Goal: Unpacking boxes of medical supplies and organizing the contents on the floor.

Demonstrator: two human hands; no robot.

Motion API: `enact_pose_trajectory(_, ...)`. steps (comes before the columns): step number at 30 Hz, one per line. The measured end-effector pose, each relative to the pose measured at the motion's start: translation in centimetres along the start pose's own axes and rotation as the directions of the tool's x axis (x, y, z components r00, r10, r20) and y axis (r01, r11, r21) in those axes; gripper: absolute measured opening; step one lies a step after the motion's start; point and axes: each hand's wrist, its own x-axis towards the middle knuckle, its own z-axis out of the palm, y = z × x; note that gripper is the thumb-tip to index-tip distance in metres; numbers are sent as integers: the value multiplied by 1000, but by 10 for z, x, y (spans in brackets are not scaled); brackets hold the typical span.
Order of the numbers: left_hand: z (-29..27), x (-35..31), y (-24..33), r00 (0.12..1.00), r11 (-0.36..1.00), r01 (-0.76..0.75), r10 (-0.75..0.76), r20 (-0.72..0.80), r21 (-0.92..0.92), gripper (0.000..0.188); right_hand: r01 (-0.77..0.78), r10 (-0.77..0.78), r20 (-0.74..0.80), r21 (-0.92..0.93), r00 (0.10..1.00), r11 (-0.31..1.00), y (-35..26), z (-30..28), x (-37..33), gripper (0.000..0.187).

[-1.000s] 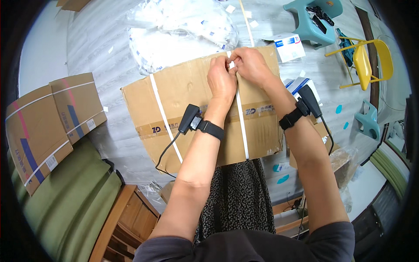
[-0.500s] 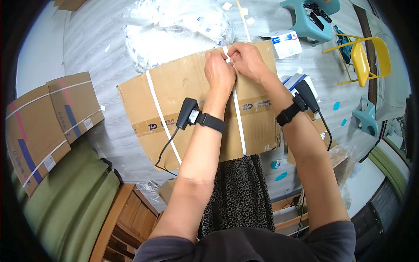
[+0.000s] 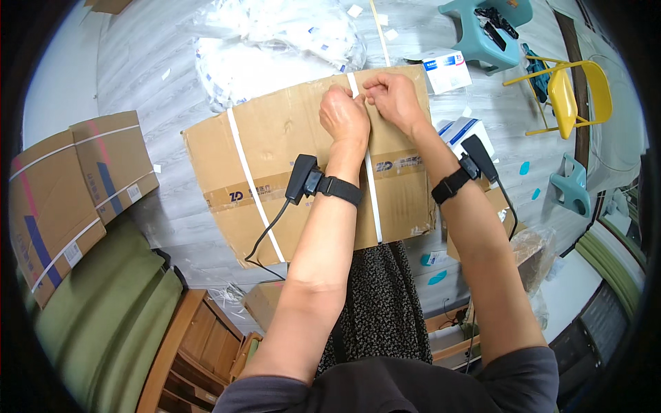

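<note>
A large cardboard box (image 3: 296,127) lies before me, bound with two white packing straps. My left hand (image 3: 344,115) is closed at the right-hand packing strap (image 3: 372,189), near the box's far edge, its fingertips against the strap. Just to the right of it, my right hand (image 3: 396,100) has its fingers curled and pinched together beside the same strap; whether anything is in them is hidden. The other packing strap (image 3: 248,164) runs across the box's left part, untouched. A band of brown printed tape (image 3: 275,187) crosses the box's middle.
Clear plastic bags with white contents (image 3: 275,65) lie beyond the box. Strapped cartons (image 3: 62,193) stand at the left, by a green curtain (image 3: 96,296). At the right are small white-and-blue boxes (image 3: 447,74), a teal stool (image 3: 475,34) and a yellow chair (image 3: 563,103).
Both hands have shifted slightly toward me along the strap, and a small gap has opened between their fingertips. The whole view has moved a little; the box stays in place.
</note>
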Motion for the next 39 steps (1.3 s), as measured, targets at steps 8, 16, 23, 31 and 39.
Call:
enact_pose_trajectory(8, 1, 2, 4, 999, 984, 42, -41, -9, 171, 16, 167, -175, -32, -175, 984, 970, -15, -2, 5, 20)
enact_pose_trajectory(16, 0, 5, -3, 993, 994, 106, -106, 47, 1, 14, 376, -272, 390, -221, 880, 900, -29, -18, 46, 14)
enact_pose_trajectory(23, 1, 2, -14, 999, 983, 49, -47, 20, -175, 10, 339, -275, 313, -171, 909, 925, -26, -17, 31, 10)
enact_pose_trajectory(31, 4, 3, -23, 999, 970, 5, 4, 35, -243, 8, 372, -353, 183, -77, 917, 925, -18, -12, 13, 12)
enact_pose_trajectory(39, -3, 6, -26, 993, 964, -48, 73, 90, -261, 15, 546, -449, 402, -168, 798, 820, -20, -14, 35, 15)
